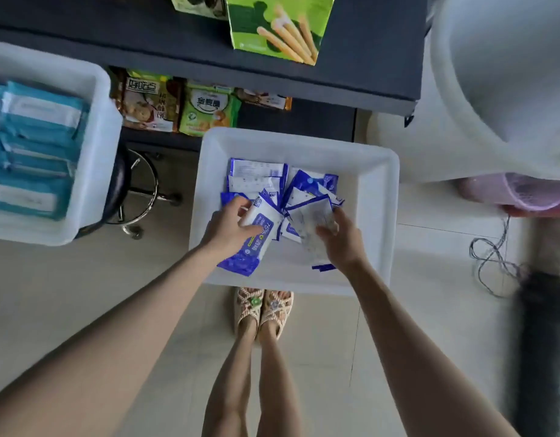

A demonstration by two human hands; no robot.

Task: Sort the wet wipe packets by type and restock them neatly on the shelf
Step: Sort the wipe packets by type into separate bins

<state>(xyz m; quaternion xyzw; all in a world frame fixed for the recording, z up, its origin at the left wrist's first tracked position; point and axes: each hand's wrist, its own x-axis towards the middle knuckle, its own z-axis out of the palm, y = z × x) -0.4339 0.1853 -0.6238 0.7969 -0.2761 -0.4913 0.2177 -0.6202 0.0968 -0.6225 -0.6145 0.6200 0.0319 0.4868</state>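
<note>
Found both forearms closest to the lens, extended downward into a white tray point(383, 184). Gripped one blue-and-white wipe packet point(256, 239) in the left hand point(229, 228), with fingers curled over its upper end and thumb across its printed face. Pinched a second packet point(315, 217), pale side up, in the right hand point(343, 239). Located the remaining blue packets point(259, 176) in a disordered, overlapping heap in the same tray. Located teal wipe packs point(42, 121) stacked in a second white tray point(99, 89) to the left, above a stool point(140, 190). Identified the dark shelf point(367, 74) beyond both trays, with snack bags point(149, 102) on its lower level. Judged the current step as gathering one type into a bundle, with shelving not yet begun. Judged the next move to require squaring the held packets face to face, in matching orientation, before collecting more.
</note>
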